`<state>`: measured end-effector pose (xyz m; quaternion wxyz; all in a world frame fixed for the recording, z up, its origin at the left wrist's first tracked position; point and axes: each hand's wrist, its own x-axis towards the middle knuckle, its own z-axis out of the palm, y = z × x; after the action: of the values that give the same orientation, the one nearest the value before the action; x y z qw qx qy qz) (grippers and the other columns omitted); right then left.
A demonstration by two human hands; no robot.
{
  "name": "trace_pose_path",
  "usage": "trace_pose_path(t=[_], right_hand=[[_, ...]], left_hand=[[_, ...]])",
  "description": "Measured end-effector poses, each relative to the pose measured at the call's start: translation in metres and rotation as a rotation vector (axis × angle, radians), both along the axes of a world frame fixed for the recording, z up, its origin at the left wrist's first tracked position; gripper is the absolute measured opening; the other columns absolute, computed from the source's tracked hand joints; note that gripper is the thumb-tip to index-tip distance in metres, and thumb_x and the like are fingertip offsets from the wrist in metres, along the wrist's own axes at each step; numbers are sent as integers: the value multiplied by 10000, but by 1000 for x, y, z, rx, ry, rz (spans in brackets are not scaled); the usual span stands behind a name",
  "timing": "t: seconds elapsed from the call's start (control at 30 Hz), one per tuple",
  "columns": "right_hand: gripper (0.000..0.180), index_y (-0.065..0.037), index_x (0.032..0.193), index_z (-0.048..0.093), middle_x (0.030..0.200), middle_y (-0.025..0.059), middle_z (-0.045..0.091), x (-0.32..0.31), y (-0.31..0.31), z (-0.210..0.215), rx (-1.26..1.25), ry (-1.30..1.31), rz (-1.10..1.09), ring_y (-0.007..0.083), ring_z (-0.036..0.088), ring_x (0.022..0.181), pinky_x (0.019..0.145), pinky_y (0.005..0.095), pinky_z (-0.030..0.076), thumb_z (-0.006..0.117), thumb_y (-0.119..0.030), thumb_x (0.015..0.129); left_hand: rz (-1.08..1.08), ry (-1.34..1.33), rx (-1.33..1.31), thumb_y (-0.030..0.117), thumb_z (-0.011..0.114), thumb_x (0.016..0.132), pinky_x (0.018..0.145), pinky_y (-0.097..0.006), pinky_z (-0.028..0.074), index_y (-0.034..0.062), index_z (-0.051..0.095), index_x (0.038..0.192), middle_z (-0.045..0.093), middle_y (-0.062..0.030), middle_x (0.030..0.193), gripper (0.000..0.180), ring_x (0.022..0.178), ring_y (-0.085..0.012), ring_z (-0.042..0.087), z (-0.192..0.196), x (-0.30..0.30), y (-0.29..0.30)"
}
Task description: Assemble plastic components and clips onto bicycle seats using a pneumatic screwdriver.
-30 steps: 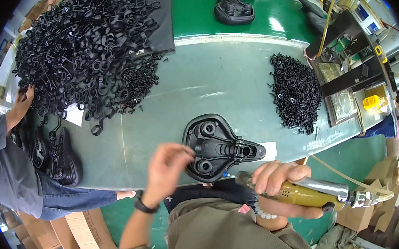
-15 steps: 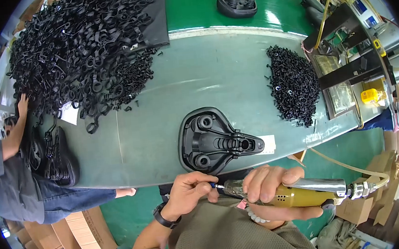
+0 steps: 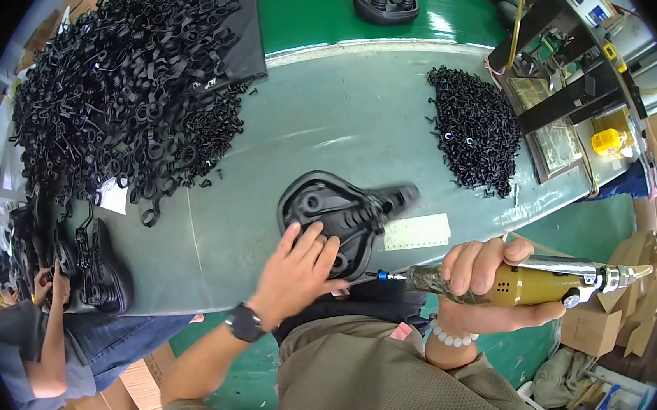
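A: Which containers do we see?
B: Cardboard boxes [image 3: 589, 330], right of the right hand [image 3: 471, 270]; we cannot discern their contents.
A: And the hands?
B: The left hand [image 3: 292, 274], fingers apart, touches one upturned black saddle [image 3: 336, 216] under it; the right is clamped around one yellow driver [image 3: 527, 285].

Saddle [image 3: 328, 219]: black, underside up, on the table [image 3: 242, 248] at its near edge.
Nose [image 3: 398, 198]: narrow, pointing right and slightly away, blurred.
Driver [image 3: 519, 286]: mustard-yellow and silver, held crosswise, nearer and to the right.
Bit [image 3: 385, 276]: blue-collared, pointing left, close to the saddle; whether it touches is hard to tell.
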<state>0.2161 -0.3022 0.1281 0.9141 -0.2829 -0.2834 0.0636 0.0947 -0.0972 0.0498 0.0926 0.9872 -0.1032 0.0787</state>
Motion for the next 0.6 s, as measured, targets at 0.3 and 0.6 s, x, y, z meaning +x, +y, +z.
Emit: trace_pose_path(t=[0.3, 0.6], right_hand=[[971, -22, 1179, 522, 752, 105, 585, 4, 17, -4, -141, -111, 69, 254, 572, 585, 574, 397, 492, 438, -896, 764], [1024, -10, 1144, 511, 719, 112, 577, 0, 40, -9, -264, -32, 113, 250, 570, 589, 570, 390, 489, 385, -938, 731]], left_hand=[[83, -62, -13, 488, 760, 750, 1103, -471, 322, 111, 550, 1304, 607, -58, 1069, 701, 1065, -232, 562, 17, 12, 7], [25, -135, -161, 489, 739, 790, 1064, -415, 341, 96, 574, 1280, 655, -15, 1099, 650, 1059, -170, 589, -20, 5, 16]])
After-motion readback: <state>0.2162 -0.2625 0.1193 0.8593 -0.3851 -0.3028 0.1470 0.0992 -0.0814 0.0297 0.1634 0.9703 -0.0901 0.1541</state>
